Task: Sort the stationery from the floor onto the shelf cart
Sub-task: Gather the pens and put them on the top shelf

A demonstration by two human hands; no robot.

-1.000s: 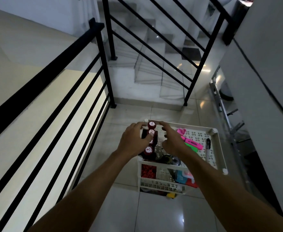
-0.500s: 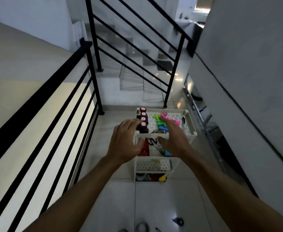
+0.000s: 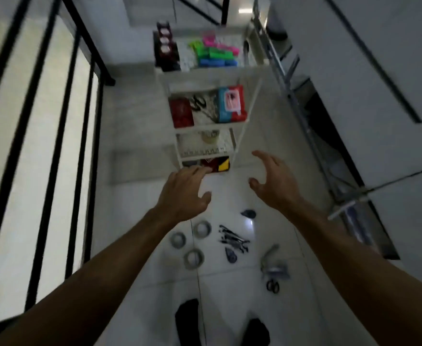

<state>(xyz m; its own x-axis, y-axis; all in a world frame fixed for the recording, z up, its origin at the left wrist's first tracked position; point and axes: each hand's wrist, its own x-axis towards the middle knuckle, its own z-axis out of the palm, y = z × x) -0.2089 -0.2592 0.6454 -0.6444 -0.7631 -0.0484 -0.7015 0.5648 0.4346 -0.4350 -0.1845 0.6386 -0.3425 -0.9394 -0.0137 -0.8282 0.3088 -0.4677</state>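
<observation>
Standing over the floor, I hold my left hand and right hand empty above it, fingers loosely spread. Tape rolls, pens and scissors lie on the tiles below my arms. Beyond my hands stands the shelf cart, its tiers already stocked.

White tiled floor; bearing shelf cart, three tape rolls, pens, scissors.

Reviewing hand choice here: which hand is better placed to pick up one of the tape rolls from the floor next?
Left, probably. The left hand is empty, open, and nearly above the three tape rolls. The right hand, also empty, hangs nearer the pens and dark clip.
</observation>
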